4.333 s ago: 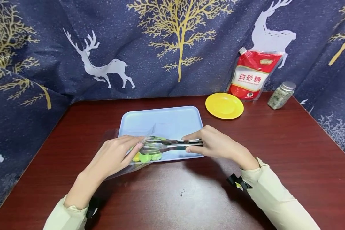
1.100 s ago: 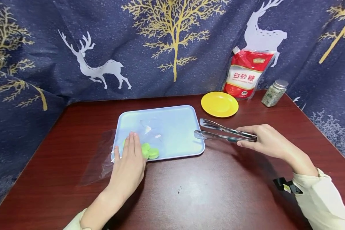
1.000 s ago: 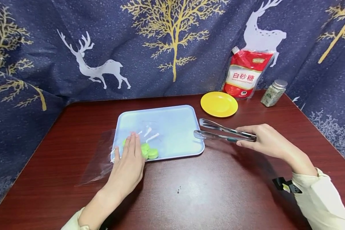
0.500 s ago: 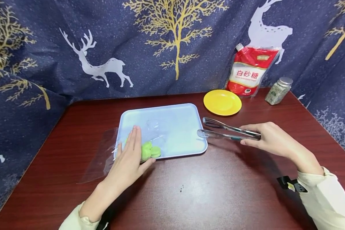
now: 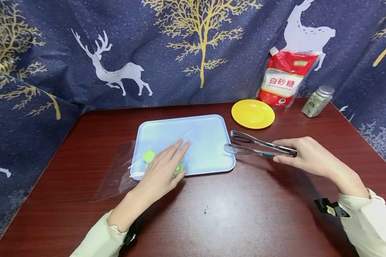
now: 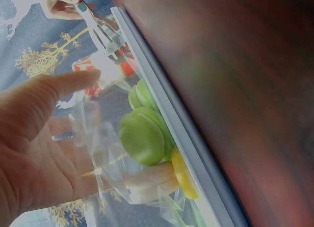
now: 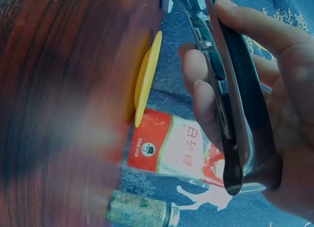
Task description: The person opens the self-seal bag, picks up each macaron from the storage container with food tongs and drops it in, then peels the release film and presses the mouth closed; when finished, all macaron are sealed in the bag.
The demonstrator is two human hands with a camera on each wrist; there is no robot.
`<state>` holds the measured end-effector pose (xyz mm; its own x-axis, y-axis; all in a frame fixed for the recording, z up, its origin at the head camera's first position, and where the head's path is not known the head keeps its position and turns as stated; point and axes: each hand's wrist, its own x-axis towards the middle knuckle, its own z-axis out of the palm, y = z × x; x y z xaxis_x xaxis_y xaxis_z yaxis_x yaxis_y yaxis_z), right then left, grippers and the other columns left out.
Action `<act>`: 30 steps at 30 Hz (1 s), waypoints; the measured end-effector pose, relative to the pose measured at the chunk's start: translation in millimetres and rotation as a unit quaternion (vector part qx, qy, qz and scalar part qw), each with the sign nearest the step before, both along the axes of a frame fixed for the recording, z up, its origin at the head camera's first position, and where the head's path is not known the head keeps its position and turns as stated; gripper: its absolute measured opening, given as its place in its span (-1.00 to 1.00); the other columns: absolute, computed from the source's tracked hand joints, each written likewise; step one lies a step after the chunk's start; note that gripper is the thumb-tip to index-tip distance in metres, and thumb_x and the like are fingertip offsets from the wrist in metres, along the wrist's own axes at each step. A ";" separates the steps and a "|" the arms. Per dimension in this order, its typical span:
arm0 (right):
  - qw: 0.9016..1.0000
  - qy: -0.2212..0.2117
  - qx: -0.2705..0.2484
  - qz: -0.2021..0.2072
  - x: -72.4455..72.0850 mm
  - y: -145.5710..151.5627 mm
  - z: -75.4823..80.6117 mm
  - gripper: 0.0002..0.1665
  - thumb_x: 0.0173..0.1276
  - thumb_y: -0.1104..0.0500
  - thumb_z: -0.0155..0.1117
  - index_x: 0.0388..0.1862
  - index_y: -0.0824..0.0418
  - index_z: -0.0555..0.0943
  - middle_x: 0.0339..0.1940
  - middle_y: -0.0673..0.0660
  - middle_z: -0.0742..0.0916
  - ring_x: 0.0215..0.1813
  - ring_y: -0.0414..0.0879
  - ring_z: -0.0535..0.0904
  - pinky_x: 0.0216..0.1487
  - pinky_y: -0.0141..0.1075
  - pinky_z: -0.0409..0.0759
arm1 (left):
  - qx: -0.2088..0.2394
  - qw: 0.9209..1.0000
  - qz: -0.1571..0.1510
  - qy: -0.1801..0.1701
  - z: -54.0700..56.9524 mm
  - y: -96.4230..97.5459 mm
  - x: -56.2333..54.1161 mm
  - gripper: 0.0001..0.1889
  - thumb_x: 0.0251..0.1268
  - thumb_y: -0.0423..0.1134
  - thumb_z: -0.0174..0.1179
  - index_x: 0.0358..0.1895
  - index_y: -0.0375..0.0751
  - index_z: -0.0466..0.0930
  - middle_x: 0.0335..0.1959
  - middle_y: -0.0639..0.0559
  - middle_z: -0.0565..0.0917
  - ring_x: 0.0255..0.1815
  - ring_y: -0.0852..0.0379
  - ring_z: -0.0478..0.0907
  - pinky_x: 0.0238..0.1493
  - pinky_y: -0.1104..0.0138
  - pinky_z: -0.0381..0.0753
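My left hand (image 5: 162, 167) is held with its fingers spread over the near left part of the pale blue tray (image 5: 209, 142). Under and beside it lie green macarons (image 5: 149, 156), partly covered by the hand. In the left wrist view a yellow macaron (image 6: 184, 173) sits near the tray's rim, below a larger green one. A clear plastic bag (image 5: 115, 175) stretches from the tray onto the table at the left; its film passes across the palm in the left wrist view. My right hand (image 5: 312, 157) grips metal tongs (image 5: 244, 150) by the handle end, their arms spread and tips by the tray's right edge.
Behind the tongs is a yellow plate (image 5: 253, 114). A red and white sugar pouch (image 5: 281, 80) stands against the patterned cloth, and a glass jar (image 5: 318, 102) with a metal lid leans at the back right corner of the table (image 5: 212, 214).
The right hand has drawn the tongs away from the macarons to the tray's right side. The left hand let go at the tongs' tips, lay flat over the macarons, then shifted right with fingers spread.
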<state>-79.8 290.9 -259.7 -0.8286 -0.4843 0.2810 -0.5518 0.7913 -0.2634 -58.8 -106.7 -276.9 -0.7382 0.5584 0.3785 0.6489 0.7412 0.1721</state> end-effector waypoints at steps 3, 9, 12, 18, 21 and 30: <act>1.000 0.004 0.001 -0.001 0.8 1.4 0.1 -0.50 0.02 0.01 0.49 -0.05 0.18 0.66 -0.32 -0.12 0.69 -0.40 -0.26 0.45 -0.36 -0.29 0.48 | 0.004 1.000 -0.018 0.025 -0.9 1.2 -0.3 -0.33 0.08 -0.37 0.32 0.32 -0.17 0.31 0.27 -0.22 0.38 0.16 -0.16 0.42 0.12 0.01 0.42; 1.000 0.008 0.000 0.003 1.3 2.3 0.1 -0.50 0.02 0.01 0.49 -0.05 0.18 0.66 -0.30 -0.10 0.70 -0.39 -0.27 0.46 -0.34 -0.29 0.49 | 0.011 0.999 -0.024 0.044 0.5 2.5 1.2 -0.57 0.11 -0.48 0.21 0.10 -0.14 0.55 0.00 -0.02 0.62 -0.16 0.00 0.63 -0.43 0.21 0.61; 1.000 0.009 -0.003 0.006 0.8 2.4 0.0 -0.50 0.02 0.01 0.50 -0.06 0.18 0.66 -0.31 -0.11 0.70 -0.40 -0.28 0.45 -0.36 -0.32 0.47 | 0.025 0.998 -0.019 0.050 2.1 3.0 1.9 -0.64 0.13 -0.50 0.18 0.00 -0.13 0.61 -0.12 0.07 0.67 -0.31 0.09 0.65 -0.67 0.31 0.47; 1.000 0.014 -0.002 0.011 -1.5 1.8 -1.1 -0.51 0.01 0.01 0.50 -0.07 0.17 0.66 -0.33 -0.14 0.69 -0.41 -0.31 0.44 -0.37 -0.32 0.47 | 0.059 0.996 -0.008 0.065 4.2 -0.1 2.6 -0.63 0.08 -0.56 0.14 -0.07 -0.13 0.67 -0.18 0.09 0.70 -0.42 0.15 0.63 -0.73 0.40 0.38; 1.000 0.013 -0.002 0.011 -2.2 2.0 -1.2 -0.51 0.01 0.00 0.50 -0.07 0.16 0.66 -0.34 -0.15 0.69 -0.42 -0.31 0.44 -0.37 -0.31 0.47 | 0.070 0.994 -0.008 0.086 4.9 -3.5 1.9 -0.63 0.09 -0.56 0.13 -0.06 -0.13 0.66 -0.21 0.07 0.70 -0.42 0.16 0.64 -0.70 0.36 0.41; 1.000 0.017 0.001 0.010 -2.2 3.8 -1.5 -0.50 0.01 0.02 0.50 -0.06 0.18 0.66 -0.31 -0.09 0.71 -0.39 -0.31 0.46 -0.35 -0.27 0.49 | 0.171 0.972 0.011 0.162 25.3 -25.1 -5.0 -0.53 0.02 -0.57 0.23 0.07 -0.18 0.60 -0.37 -0.08 0.71 -0.77 0.21 0.26 -0.75 0.31 0.33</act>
